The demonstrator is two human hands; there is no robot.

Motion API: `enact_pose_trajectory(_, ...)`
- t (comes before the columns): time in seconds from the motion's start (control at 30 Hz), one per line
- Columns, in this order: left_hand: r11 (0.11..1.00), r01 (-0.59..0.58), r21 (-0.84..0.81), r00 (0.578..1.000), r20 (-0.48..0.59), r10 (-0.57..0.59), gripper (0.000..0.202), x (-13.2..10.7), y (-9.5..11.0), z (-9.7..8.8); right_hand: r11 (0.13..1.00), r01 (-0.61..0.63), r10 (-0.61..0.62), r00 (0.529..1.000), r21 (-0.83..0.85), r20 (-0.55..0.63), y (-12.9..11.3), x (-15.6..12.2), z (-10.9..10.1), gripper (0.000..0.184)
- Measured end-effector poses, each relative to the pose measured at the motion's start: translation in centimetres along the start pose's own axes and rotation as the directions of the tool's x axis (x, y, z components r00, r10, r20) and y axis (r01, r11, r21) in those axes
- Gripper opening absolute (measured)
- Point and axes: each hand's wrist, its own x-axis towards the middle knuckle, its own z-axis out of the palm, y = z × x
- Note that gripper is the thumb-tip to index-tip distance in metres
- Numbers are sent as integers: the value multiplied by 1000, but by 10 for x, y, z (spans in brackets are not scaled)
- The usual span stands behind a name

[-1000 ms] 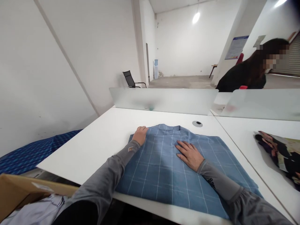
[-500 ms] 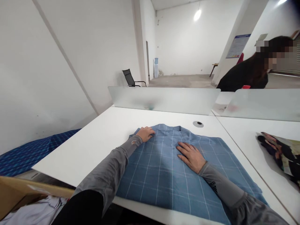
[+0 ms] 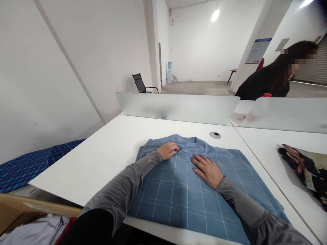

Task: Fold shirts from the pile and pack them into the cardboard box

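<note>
A blue checked garment point(image 3: 184, 194) lies spread on the white table point(image 3: 102, 160) in front of me. My left hand point(image 3: 168, 150) rests on the cloth near its collar, fingers curled and pinching a fold of the fabric. My right hand point(image 3: 208, 169) lies flat on the middle of the garment, fingers stretched out and apart, pressing it down. Both arms wear grey sleeves.
A dark patterned folded cloth point(image 3: 305, 170) lies on the adjoining table at right. Frosted dividers point(image 3: 178, 108) line the back edge, with a cable hole point(image 3: 215, 135) before them. A cardboard box point(image 3: 22, 211) with clothes stands low left. Another person point(image 3: 270, 80) bends behind the right divider.
My left hand has slid rightward from the garment's left edge toward the collar, drawing a fold of fabric with it. My right hand has stayed flat in place.
</note>
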Motion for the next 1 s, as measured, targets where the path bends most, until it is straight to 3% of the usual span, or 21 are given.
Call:
enact_pose_trajectory(0.17, 997, 64, -49, 997, -28, -66, 40, 15, 4, 8, 1000, 8, -8, 1000, 13, -8, 0, 0, -1, 51)
enact_pose_trajectory(0.37, 991, 119, -62, 990, -64, -123, 15, 28, 8, 16, 1000, -2, 2, 1000, 21, 12, -2, -1, -2, 50)
enact_pose_trajectory(0.53, 977, 214, -24, 959, -185, -215, 29, 33, -2, 14, 1000, -13, 13, 1000, 23, 16, -3, 0, -4, 49)
enact_pose_trajectory(0.7, 966, 258, 30, 953, -174, -249, 32, 39, -9, 16, 1000, -9, 9, 1000, 16, 13, -4, 0, -5, 49)
enact_pose_trajectory(1.0, 906, 414, 94, 894, -230, -385, 16, 41, 0, 10, 999, -9, 9, 1000, 30, 13, -6, -1, -6, 50)
